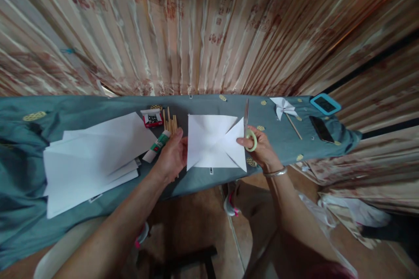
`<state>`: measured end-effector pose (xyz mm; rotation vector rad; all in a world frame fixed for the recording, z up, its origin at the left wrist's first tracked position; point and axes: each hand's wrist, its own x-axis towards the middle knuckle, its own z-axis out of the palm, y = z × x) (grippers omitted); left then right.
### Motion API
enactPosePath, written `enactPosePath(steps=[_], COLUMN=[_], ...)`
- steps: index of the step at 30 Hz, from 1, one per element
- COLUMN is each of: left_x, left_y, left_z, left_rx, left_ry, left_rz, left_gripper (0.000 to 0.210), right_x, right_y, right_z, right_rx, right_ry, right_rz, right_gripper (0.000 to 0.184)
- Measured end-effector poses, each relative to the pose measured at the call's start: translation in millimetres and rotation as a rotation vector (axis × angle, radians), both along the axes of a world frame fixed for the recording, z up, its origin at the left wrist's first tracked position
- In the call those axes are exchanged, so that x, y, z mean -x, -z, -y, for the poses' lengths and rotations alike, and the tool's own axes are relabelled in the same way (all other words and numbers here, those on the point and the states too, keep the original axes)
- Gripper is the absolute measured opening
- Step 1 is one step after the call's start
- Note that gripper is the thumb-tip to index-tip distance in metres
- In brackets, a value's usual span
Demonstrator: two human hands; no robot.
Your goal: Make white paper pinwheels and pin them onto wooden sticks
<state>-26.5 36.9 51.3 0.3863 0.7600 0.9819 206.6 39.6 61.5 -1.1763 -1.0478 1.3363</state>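
A white square of paper [212,141] with diagonal cuts lies on the blue-grey tablecloth [81,111]. My left hand [173,154] rests at its left edge, fingers touching the sheet. My right hand [260,150] is at the right edge and grips scissors [247,126] with pale green handles; the blades point away from me, beside the paper's right side. A silver bangle sits on my right wrist.
A stack of white sheets [91,161] lies to the left. Near my left hand are a glue stick [157,146], wooden sticks [170,120] and a small red box of pins [152,118]. At the right lie a finished paper pinwheel [285,109], a phone [321,129] and a blue-framed device [325,104].
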Motion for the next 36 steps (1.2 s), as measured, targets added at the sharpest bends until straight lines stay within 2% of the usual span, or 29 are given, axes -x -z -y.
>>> enactPosePath(steps=[3, 6, 9, 12, 19, 22, 26, 28, 33, 36], left_x=[-7.2, -11.9, -12.9, -13.1, -15.9, -18.6, -16.4, -11.9, -1.4, 1.7], left_y=[5.9, 6.6, 2.1, -0.3, 14.2, 18.4, 14.7, 11.6, 6.6, 4.5], left_z=[5.8, 10.5, 11.9, 12.2, 14.0, 10.1, -3.3, -10.5, -19.9, -21.1], left_rx=[0.006, -0.027, -0.071, -0.047, -0.082, -0.050, -0.062, -0.072, -0.095, -0.094], left_ry=[0.037, 0.089, 0.064, 0.053, -0.009, -0.105, -0.363, -0.422, -0.477, -0.495], left_rz=[-0.050, -0.076, -0.015, -0.013, -0.141, -0.152, -0.158, -0.160, -0.100, -0.093], left_gripper=[0.025, 0.027, 0.029, 0.027, 0.032, 0.027, 0.017, 0.012, 0.008, 0.004], right_x=[-1.0, 1.6, 1.9, 1.1, 5.0, 4.9, 6.1, 13.3, 49.7, 64.2], right_y=[-3.6, -3.2, -1.5, -0.4, 2.7, 3.2, -1.7, -3.1, 9.5, 19.7], right_z=[2.2, 0.6, -2.9, -5.2, -8.5, -8.2, 2.6, 12.4, 33.9, 38.3], right_rx=[0.038, 0.048, 0.039, 0.031, 0.006, -0.058, -0.208, -0.178, 0.043, 0.111], right_ry=[-0.052, -0.050, -0.010, 0.006, 0.008, 0.049, 0.205, 0.118, -0.346, -0.448], right_rz=[0.062, 0.055, 0.034, 0.055, 0.104, 0.171, 0.197, 0.146, 0.085, 0.068], right_gripper=[0.036, 0.038, 0.039, 0.038, 0.039, 0.038, 0.042, 0.043, 0.046, 0.042])
